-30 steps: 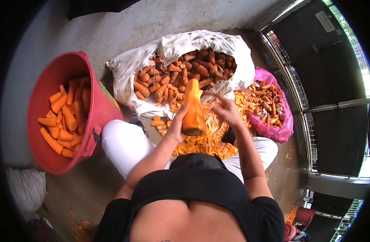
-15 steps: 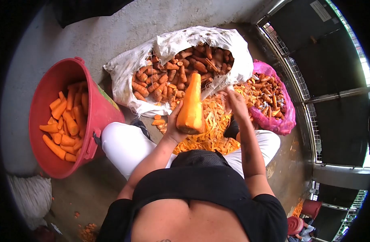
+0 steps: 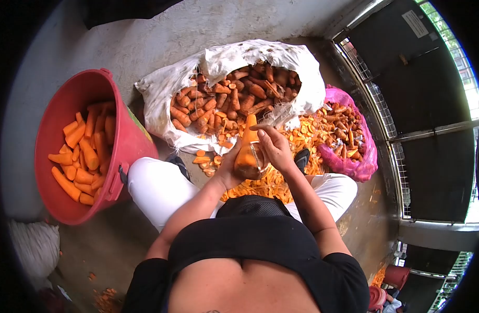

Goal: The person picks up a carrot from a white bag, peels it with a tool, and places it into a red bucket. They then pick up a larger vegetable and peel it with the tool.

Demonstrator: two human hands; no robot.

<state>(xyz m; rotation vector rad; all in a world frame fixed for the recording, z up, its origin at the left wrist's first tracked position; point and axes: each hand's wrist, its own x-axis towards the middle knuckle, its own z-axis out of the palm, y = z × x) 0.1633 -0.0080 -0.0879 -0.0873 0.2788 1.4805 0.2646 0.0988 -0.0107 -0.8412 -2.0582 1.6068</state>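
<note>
My left hand (image 3: 230, 168) is wrapped round a large, mostly peeled carrot (image 3: 248, 140), gripping its thick lower end. The narrow tip points away from me. Against the carrot's right side lies a peeler (image 3: 261, 156) with a thin metal frame, and my right hand (image 3: 275, 148) is closed on it, the index finger stretched along the carrot. Below both hands, a heap of orange peelings (image 3: 273, 185) covers the floor between my legs. Ahead is an open white sack (image 3: 164, 112) full of unpeeled carrots (image 3: 198, 101).
To my left a red bucket (image 3: 54, 141) holds peeled carrots (image 3: 84, 175). A pink mesh bag (image 3: 366, 164) with carrot scraps stands at the right. A grey-white sack (image 3: 35, 248) lies at lower left. At lower right, another person (image 3: 392, 303) is near a red bucket (image 3: 396, 275).
My right hand has moved left and down from beside the white sack, bringing the peeler onto the carrot. The left hand still holds the carrot, now slightly lower.
</note>
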